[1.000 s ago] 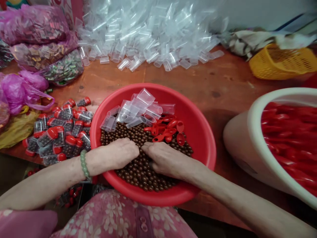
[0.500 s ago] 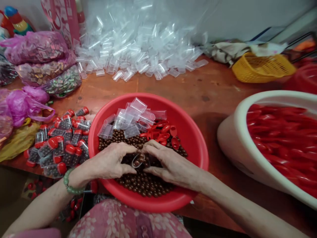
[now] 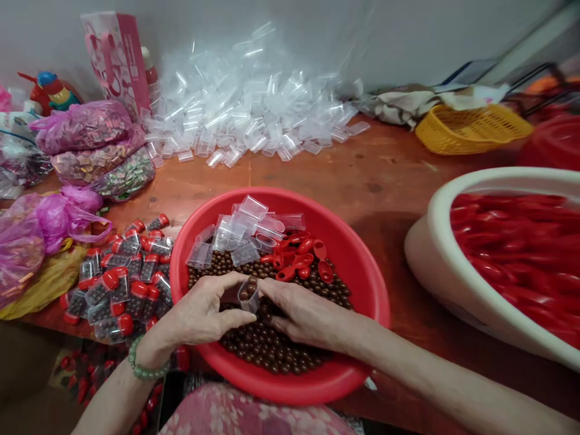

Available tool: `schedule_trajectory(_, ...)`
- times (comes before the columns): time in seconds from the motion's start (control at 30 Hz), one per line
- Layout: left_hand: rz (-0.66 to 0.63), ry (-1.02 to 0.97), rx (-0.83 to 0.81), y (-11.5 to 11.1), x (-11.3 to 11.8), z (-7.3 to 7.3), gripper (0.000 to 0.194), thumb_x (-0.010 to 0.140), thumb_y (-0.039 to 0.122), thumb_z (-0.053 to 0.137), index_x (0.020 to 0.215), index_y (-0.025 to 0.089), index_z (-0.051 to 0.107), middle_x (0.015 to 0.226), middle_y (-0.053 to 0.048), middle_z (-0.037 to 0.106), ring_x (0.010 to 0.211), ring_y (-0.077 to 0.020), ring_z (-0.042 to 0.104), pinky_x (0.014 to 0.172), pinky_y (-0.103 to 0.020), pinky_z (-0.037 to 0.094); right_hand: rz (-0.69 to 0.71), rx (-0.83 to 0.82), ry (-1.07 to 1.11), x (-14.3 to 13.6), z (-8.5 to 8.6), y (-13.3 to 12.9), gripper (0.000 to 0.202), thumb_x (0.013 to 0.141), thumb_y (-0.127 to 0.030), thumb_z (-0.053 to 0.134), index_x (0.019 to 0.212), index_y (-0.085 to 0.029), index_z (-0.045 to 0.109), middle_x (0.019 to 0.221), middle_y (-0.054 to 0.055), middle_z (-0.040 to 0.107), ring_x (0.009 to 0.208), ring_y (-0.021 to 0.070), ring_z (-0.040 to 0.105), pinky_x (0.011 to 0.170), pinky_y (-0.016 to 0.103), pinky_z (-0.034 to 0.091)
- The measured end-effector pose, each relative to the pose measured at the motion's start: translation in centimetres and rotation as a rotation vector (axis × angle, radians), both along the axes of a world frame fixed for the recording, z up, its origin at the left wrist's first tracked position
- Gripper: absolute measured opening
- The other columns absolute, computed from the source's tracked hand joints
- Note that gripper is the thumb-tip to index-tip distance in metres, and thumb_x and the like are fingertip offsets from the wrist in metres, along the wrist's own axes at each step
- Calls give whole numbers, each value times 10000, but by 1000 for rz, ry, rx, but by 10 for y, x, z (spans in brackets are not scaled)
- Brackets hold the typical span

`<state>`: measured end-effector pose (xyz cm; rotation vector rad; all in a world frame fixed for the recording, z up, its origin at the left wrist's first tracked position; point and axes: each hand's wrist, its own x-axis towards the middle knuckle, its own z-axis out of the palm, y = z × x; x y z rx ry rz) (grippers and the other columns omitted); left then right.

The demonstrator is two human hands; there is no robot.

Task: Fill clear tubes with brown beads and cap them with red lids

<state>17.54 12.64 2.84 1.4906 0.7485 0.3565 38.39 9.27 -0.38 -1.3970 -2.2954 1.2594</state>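
A red basin [image 3: 367, 260] holds many brown balls [image 3: 281, 353], clear plastic tubes [image 3: 244, 220] at its back left and red spoon-shaped caps [image 3: 301, 260] at its back right. My left hand [image 3: 211, 308] has its thumb and fingers around a clear container [image 3: 249, 296] with brown balls inside, its opening facing up. My right hand [image 3: 301, 311] is at the container's right side, fingers curled among brown balls, some of them against its fingertips. The underside of the container is partly hidden by my left thumb.
Filled red-capped containers [image 3: 122, 278] lie heaped left of the basin. Behind it is a large pile of clear tubes [image 3: 272, 109]. A white tub [image 3: 430, 241] of red pieces stands right, with a yellow basket [image 3: 473, 130] behind. Plastic bags [image 3: 86, 127] sit at the back left.
The view has shifted, so the basin appears slightly lower and to the right. The clear container now stands more upright between my hands, and its side shows more.
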Motion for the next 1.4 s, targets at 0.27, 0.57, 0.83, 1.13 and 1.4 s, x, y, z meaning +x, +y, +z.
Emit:
schedule_trajectory(0.27, 43, -164, -312, -10, 5, -3, 378, 866, 493, 571, 985, 135, 539, 937, -72, 600, 823, -148, 589, 793, -309, 504, 4, 10, -50, 7, 13, -9, 230, 766, -93, 584, 955, -191, 497, 925, 53, 620, 816, 184, 599, 745, 302, 473)
schedule_trajectory(0.57, -48, -297, -440, -9, 2, -13, 430, 817, 520, 639, 997, 138, 559, 876, -50, 591, 736, -99, 571, 682, -215, 490, 86, 189, 92, 9, 75, 13, 175, 894, -227, 569, 1066, -248, 543, 1007, 23, 585, 892, 152, 579, 794, 289, 473)
schedule_trajectory(0.83, -122, -305, -452, -5, -1, -17, 427, 823, 525, 627, 974, 128, 588, 867, -57, 607, 729, -107, 581, 678, -219, 497, 180, 87, 231, -8, 70, 32, 158, 851, -164, 635, 997, -201, 585, 920, 8, 591, 832, 123, 561, 747, 248, 450)
schedule_trajectory(1.13, -116, -347, -505, -4, -1, -17, 384, 828, 476, 646, 976, 132, 565, 849, -49, 599, 764, -116, 584, 712, -235, 491, 117, -1, 298, -7, 65, 34, 215, 828, -222, 652, 749, -194, 454, 745, -24, 533, 667, 101, 480, 606, 218, 396)
schedule_trajectory(1.4, -127, -296, -461, -3, -1, -14, 409, 831, 521, 618, 953, 135, 562, 841, -38, 585, 773, -120, 566, 752, -267, 475, 97, -75, 323, -6, 57, 29, 268, 872, -305, 612, 706, -192, 434, 702, -29, 530, 647, 94, 468, 608, 221, 384)
